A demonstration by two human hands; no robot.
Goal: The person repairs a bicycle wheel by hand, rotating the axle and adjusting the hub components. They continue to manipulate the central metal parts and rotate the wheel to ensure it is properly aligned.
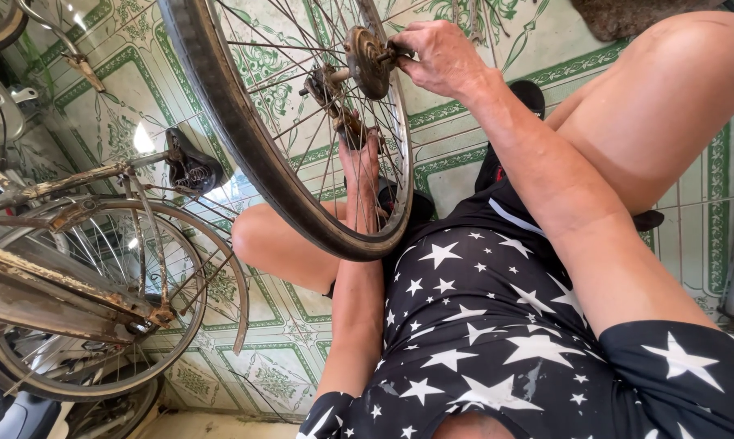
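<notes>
- Our right hand [440, 57] pinches the axle end at the rusty hub [367, 61] of the loose bicycle wheel [245, 154], held upright between our knees.
- Our left hand [360, 175] reaches behind the spokes below the hub; we cannot tell its grip.
- An old bicycle [74, 276] lies on the tiled floor [294, 358] beside us.

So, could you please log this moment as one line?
right hand: gripping hub | left hand: behind spokes, grip unclear | wheel: between knees

Black clothing [481, 325] with white stars, short sleeves, bare arms
</notes>
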